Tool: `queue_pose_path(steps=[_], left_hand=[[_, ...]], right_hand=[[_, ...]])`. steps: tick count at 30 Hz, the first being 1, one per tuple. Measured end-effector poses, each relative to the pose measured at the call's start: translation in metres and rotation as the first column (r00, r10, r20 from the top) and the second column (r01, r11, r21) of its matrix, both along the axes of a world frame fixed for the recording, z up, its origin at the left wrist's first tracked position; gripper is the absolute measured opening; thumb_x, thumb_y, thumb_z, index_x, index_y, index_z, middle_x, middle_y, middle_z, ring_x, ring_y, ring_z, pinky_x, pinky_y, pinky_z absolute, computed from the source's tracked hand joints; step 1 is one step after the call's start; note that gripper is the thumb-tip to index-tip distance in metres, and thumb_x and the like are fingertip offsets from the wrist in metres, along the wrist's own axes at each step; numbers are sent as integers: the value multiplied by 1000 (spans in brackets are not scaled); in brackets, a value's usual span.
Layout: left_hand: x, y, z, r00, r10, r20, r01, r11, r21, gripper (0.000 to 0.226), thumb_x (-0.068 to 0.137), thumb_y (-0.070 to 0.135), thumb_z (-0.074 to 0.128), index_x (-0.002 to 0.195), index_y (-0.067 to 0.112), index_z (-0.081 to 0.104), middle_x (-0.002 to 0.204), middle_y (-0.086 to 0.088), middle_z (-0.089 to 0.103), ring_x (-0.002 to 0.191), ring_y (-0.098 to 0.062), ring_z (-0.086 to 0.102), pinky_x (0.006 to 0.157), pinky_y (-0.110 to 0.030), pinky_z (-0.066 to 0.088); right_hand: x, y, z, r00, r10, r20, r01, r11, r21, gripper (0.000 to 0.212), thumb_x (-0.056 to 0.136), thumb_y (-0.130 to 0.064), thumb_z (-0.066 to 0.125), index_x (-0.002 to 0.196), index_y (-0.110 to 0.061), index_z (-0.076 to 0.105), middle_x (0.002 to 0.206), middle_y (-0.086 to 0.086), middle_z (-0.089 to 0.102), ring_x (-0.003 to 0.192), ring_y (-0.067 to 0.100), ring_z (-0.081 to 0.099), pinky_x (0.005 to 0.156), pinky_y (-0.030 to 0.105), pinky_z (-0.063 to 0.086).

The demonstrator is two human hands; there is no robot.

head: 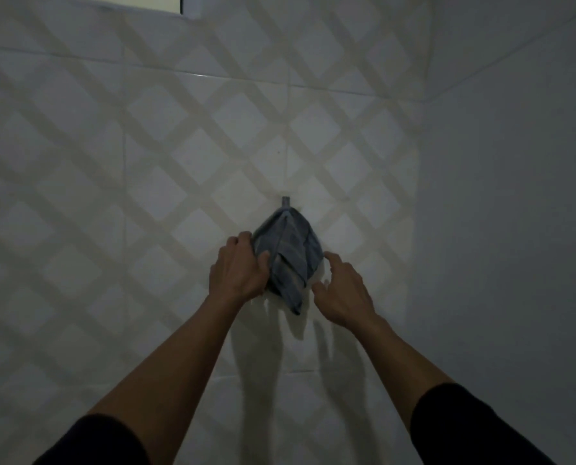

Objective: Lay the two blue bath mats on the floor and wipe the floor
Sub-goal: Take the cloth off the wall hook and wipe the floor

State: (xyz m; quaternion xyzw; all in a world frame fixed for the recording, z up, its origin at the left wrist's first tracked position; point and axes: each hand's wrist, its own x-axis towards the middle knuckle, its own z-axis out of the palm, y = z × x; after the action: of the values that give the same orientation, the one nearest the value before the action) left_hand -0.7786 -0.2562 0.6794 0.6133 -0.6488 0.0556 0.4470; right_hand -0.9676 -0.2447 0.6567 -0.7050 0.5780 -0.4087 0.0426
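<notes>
While the blue cloth (286, 253) hangs bunched from a small grey hook (285, 201) on the tiled wall (112, 162), both of the person's arms are raised toward it. Whether this item is one of the two bath mats or the wiping cloth cannot be told from this view; it is folded on itself and only a gathered bundle shows. No floor is in view.

Position: the cloth's long axis runs top to bottom, from the hook to a narrow tail that ends between the two wrists. It lies directly ahead of the hands, between them, against the wall.

Left hand (239, 266): in contact with the cloth's left edge. The fingers are curled round that edge and the thumb presses onto the front of the fabric, so this hand grips the bundle.

Right hand (341, 290): just beside the cloth's right edge, with a thin gap showing. The fingers are spread and loosely bent, the forefinger reaching toward the fabric; it holds nothing.

Assessment: the left hand is the nearer and already has purchase. The step in hand appears to be taking the cloth off its hook, which would call for lifting upward along the long axis. Neither mat is laid; wiping has not begun.
</notes>
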Motion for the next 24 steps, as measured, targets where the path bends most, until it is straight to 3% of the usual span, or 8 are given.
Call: queue_pose_path(steps=[6,10,13,15,17,20,24], left_hand=[[-4,-30,6,998,16,-68,-20,998,-58,44,96,49,48,124,14,51,120,-13,58,110,-35,56,89,-48,52],[-7,-37,10,974,-32,-222,29,999,-18,40,91,46,60,112,12,55,101,-6,60,94,-28,60,80,-38,54],[-8,-40,12,965,-72,-252,71,997,-15,33,89,37,65,97,5,64,92,-11,66,85,-29,63,73,-39,56],[-9,-40,13,950,-111,-291,102,994,-48,28,91,29,62,92,2,65,88,-15,66,83,-32,64,73,-42,57],[-10,-40,14,947,-126,-296,103,991,-91,26,95,27,55,94,2,59,90,-15,63,86,-33,62,71,-40,53],[-8,-38,13,918,-152,-367,87,978,-188,24,100,31,43,101,8,50,97,-13,58,91,-34,57,76,-40,49],[-7,-33,14,857,-242,-456,100,944,-313,23,103,31,38,101,9,45,86,-7,53,88,-34,55,71,-41,43]], right_hand=[[16,-39,9,993,23,116,-18,999,-40,77,95,-42,54,154,-23,9,151,11,30,134,33,38,105,42,37],[23,-54,14,962,58,267,-43,997,-60,80,88,-37,67,150,-21,19,143,12,43,126,32,49,98,37,44],[28,-62,20,916,54,396,-44,998,-36,57,81,-28,73,128,-17,43,120,10,61,102,28,61,80,29,50],[32,-64,24,928,38,371,-23,999,-45,34,77,-27,71,104,-15,55,102,8,65,88,24,62,71,32,54],[36,-62,26,937,48,347,-13,995,-103,26,73,-29,66,91,-14,55,96,9,61,81,25,60,68,35,54],[37,-59,27,929,87,360,5,969,-247,21,79,-23,58,90,-15,42,86,5,51,73,24,52,60,35,44],[33,-49,29,895,149,420,4,940,-342,16,92,-13,46,101,-18,35,72,2,50,61,19,51,49,31,36]])
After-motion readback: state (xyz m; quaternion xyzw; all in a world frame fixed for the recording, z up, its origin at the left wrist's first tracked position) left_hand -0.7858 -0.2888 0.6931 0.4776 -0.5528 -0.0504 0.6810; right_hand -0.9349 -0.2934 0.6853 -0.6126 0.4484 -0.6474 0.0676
